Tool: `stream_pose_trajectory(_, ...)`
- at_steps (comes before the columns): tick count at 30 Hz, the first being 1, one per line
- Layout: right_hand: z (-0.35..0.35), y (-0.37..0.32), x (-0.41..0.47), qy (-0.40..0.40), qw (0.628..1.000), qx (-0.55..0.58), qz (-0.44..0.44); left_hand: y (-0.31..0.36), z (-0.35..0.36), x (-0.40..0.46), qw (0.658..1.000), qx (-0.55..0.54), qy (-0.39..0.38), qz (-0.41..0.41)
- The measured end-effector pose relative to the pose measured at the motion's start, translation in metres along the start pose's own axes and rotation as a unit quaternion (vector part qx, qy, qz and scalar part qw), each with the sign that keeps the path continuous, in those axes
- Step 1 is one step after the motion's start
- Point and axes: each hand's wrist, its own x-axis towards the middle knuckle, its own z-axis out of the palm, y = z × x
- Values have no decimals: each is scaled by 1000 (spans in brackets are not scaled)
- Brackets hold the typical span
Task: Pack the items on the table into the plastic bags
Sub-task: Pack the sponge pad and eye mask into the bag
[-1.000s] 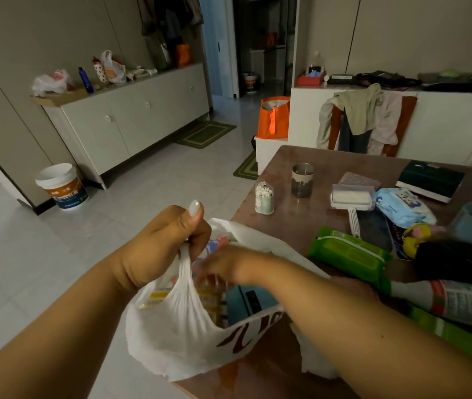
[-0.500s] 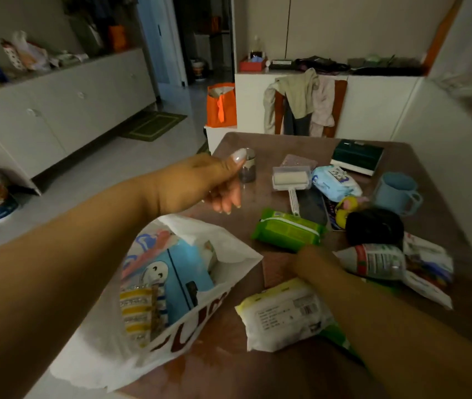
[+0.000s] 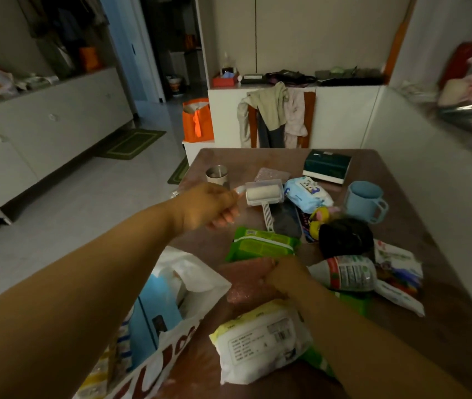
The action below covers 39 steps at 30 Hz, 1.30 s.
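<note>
Since the earlier frame, the left hand point(image 3: 208, 207) has reached further over the brown table point(image 3: 418, 234), fingers curled, holding nothing. Right hand point(image 3: 288, 279) rests on a pinkish packet point(image 3: 246, 279); its grip cannot be told. White plastic bag point(image 3: 171, 349) with red lettering, unreadable, lies open at the near-left edge. White labelled pack point(image 3: 260, 344) lies beside it, text too blurred.

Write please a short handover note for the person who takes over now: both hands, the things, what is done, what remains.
Left hand: stretched over the table, fingers curled; grip unclear.
Right hand: on a pinkish packet; grip unclear.
White plastic bag: open at the table's near left edge, blue box inside.
Left: green wipes pack, lint roller, white pack, bottle, blue cup.
</note>
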Motion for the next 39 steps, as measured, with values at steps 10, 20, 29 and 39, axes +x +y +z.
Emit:
stream_pose_trajectory(10,-136,-32,8,34,943,300,-140,9,9,62,995,-92,-13,-31)
stream_pose_trajectory(20,-200,-43,158,98,943,306,-87,10,18,144,939,-318,104,-81)
stream_pose_trajectory(29,-177,-44,321,152,984,84,-31,-44,21,264,880,-433,165,-107)
stream_pose_trajectory(39,-144,-62,417,-2,982,-190,-2,-91,42,321,869,-455,156,-112)
